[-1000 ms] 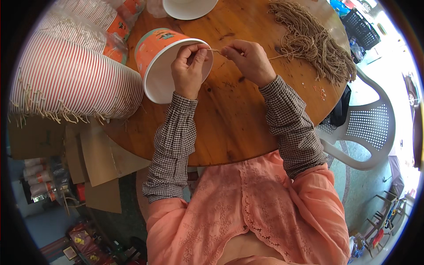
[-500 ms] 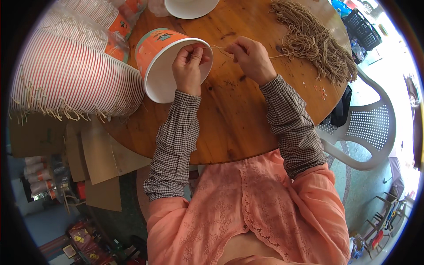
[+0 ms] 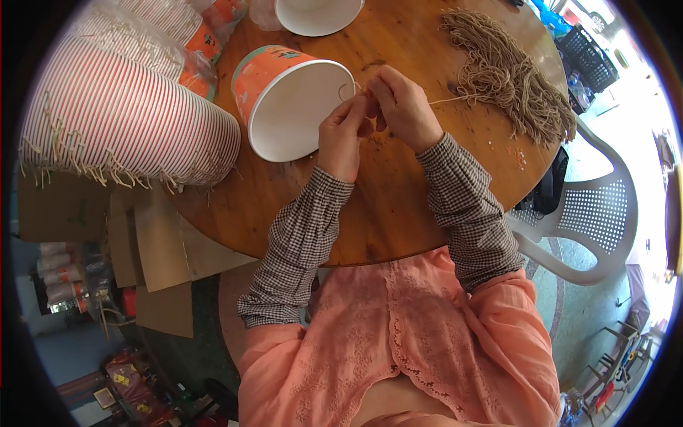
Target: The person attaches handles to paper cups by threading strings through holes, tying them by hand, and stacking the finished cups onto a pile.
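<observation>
A large orange paper bucket with a white inside lies tilted on the wooden table, its mouth toward me. Just right of its rim, my left hand and my right hand meet, fingertips pinched together on a thin tan string. A small curl of the string shows above the fingers, beside the bucket's rim. From my right hand the string runs to a loose bundle of tan strings at the right. The exact pinch point is hidden by my fingers.
At the left lies a long nested stack of paper buckets with string ends hanging off the rims. Wrapped stacks sit behind it. Another white bucket stands at the far edge. A grey plastic chair is at the right, cardboard at lower left.
My left hand has moved right, off the bucket's rim, to meet my right hand. The string between them is no longer stretched out. The view has shifted slightly.
</observation>
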Available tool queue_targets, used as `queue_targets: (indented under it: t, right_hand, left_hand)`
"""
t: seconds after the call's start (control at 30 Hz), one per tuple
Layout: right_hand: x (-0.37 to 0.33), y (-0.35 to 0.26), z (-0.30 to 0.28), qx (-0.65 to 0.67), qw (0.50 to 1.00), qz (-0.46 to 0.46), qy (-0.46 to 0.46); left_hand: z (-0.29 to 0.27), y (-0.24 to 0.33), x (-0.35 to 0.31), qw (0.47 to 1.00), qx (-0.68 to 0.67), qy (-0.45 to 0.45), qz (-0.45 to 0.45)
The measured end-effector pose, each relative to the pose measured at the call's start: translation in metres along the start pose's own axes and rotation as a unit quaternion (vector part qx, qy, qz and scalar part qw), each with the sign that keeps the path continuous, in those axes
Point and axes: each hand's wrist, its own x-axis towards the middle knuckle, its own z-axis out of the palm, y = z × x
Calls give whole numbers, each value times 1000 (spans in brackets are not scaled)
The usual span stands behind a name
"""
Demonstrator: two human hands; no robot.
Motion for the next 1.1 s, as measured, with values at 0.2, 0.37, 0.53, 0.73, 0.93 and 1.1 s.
queue_targets:
  t: [0.2, 0.37, 0.53, 0.73, 0.93, 1.1]
  right_hand:
    - [-6, 1, 12, -95, 994, -59, -3]
    - [-13, -1, 16, -98, 990, -97, -3]
    - [-27, -9, 12, -175, 976, -127, 23]
    - [-56, -15, 11, -182, 959, -215, 10]
    - [-98, -19, 6, -168, 955, -238, -44]
    - [-114, -13, -11, -174, 961, -207, -55]
  left_hand:
    - [-8, -8, 9, 980, -183, -20, -71]
    - [-9, -2, 12, 965, -234, -38, -112]
    - [0, 5, 9, 960, -243, -43, -129]
    - [3, 0, 11, 949, -286, 9, -133]
    - [-20, -5, 18, 934, -319, -2, -161]
    - [-6, -7, 10, 943, -284, 34, -172]
